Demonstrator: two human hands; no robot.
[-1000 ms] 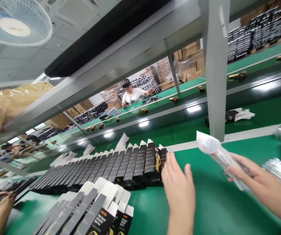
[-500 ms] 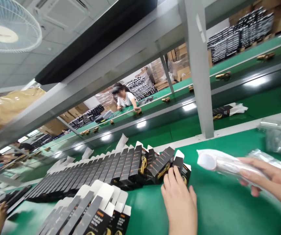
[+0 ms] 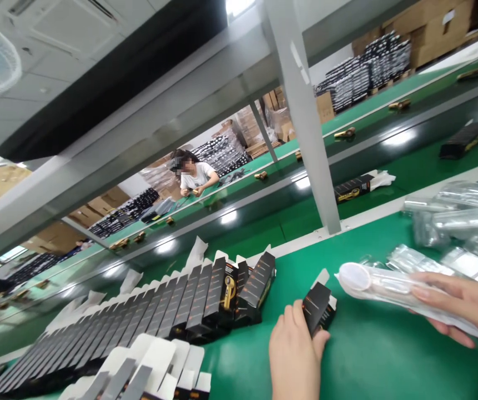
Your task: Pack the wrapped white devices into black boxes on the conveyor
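small box (image 3: 317,306): black, white flaps | wrapped packet (image 3: 384,286): milky white, partly see-through | row of boxes (image 3: 139,322): black, tiny orange marks, one gold picture (image 3: 229,293) | surface (image 3: 372,355): bright green | post (image 3: 305,128): grey | little fans (image 3: 345,134): shiny gold

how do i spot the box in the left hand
On the green table, find the long row of black boxes. Beyond its right-hand end, the left hand holds a separate box, pale flaps open. Unlike those in the row, it is gripped.

Head view forward over hands (image 3: 296,351)
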